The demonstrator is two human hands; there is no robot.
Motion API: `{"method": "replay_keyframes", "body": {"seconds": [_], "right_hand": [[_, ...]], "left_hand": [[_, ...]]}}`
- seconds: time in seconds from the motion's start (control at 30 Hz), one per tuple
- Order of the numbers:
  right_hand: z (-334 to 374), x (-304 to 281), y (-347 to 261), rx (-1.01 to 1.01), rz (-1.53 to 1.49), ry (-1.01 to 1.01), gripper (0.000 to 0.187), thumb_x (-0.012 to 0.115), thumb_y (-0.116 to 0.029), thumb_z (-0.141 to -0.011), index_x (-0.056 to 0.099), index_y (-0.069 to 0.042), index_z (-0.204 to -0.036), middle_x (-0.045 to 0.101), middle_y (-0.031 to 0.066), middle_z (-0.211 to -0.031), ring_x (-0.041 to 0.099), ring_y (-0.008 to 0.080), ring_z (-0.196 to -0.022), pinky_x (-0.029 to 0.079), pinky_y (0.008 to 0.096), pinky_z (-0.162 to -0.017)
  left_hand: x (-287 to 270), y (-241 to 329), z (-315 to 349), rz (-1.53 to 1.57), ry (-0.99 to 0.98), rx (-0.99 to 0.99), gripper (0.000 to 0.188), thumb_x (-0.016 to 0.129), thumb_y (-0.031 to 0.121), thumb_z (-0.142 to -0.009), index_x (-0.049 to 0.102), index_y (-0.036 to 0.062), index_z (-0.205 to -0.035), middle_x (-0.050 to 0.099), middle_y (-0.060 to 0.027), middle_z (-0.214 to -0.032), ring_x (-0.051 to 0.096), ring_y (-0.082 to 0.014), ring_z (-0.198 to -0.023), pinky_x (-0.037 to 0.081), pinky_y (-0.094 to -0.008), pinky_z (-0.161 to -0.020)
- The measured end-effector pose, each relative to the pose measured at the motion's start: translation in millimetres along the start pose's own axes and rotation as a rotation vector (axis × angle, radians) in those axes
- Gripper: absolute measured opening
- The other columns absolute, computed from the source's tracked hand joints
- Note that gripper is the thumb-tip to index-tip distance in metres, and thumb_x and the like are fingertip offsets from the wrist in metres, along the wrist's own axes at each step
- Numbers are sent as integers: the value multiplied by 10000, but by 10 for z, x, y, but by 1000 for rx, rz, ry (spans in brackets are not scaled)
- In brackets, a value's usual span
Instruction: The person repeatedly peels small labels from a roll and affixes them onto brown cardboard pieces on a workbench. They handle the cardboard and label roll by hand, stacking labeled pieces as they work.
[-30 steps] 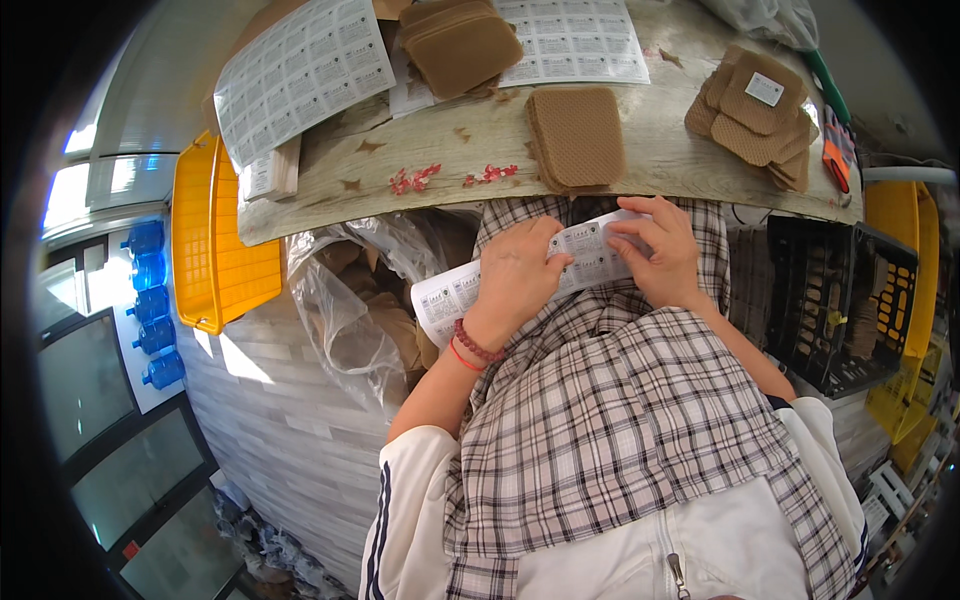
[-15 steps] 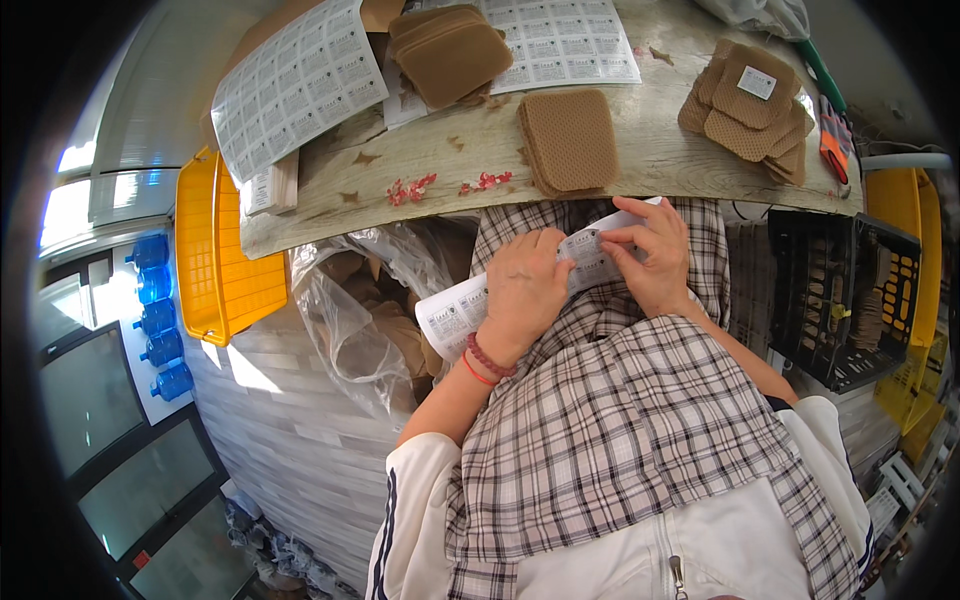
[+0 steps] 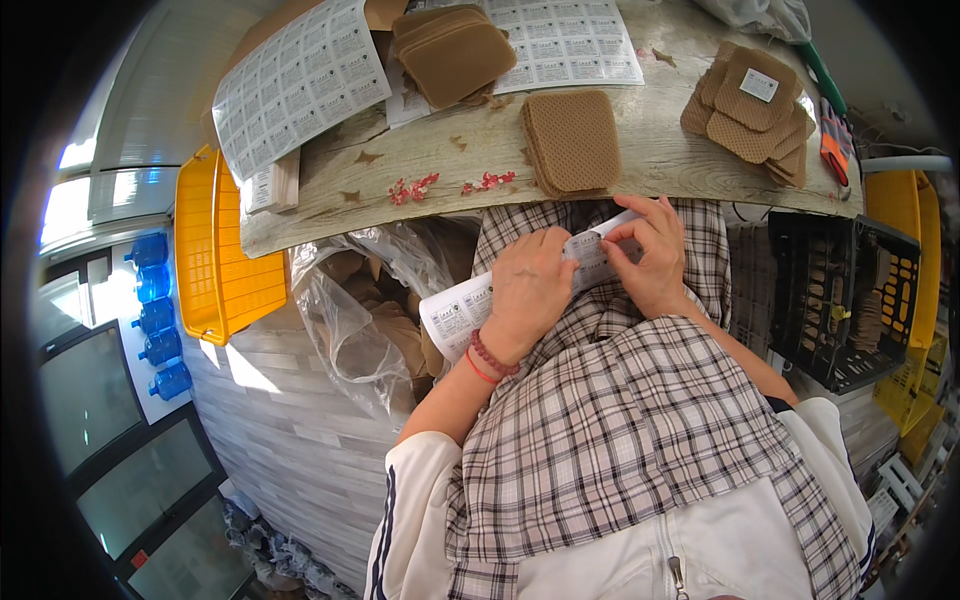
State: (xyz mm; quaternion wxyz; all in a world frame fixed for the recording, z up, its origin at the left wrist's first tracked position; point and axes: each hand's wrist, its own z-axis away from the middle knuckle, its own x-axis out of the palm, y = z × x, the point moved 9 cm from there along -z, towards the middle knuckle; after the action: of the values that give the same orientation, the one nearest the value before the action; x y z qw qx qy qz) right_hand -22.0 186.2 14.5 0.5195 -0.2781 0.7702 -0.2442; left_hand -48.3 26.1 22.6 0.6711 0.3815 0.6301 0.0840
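Place: a small packing or labelling workshop, seemingly set up in a shop-front or storage space.
Bench: a worn wooden table (image 3: 450, 170) served as the work surface at the far side.
Goods: stacks of brown waffle-textured pads (image 3: 572, 140) lay on it, one pile at the far right (image 3: 752, 110) already carrying a white sticker.
Labels: printed label sheets (image 3: 300, 85) were spread across the far left and centre.
Crates: a yellow plastic crate (image 3: 215, 250) stood at the left, a black crate (image 3: 840, 290) at the right.
Packing: a clear plastic bag (image 3: 350, 320) of brown stock sat under the table.
Surroundings: blue water bottles (image 3: 155, 320) were lined up by glass doors at the far left.
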Motion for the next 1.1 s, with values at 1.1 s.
{"method": "replay_keyframes", "body": {"seconds": [1.1], "right_hand": [[32, -95, 26, -315, -359, -28, 104, 727, -20, -866, 643, -63, -910, 632, 132, -1222, 585, 337, -1204, 412, 491, -1121]], "left_hand": [[285, -502, -297, 521, -576, -231, 336, 810, 196, -764, 721, 28, -1040, 744, -150, -970, 708, -292, -906, 527, -367, -796]]}}
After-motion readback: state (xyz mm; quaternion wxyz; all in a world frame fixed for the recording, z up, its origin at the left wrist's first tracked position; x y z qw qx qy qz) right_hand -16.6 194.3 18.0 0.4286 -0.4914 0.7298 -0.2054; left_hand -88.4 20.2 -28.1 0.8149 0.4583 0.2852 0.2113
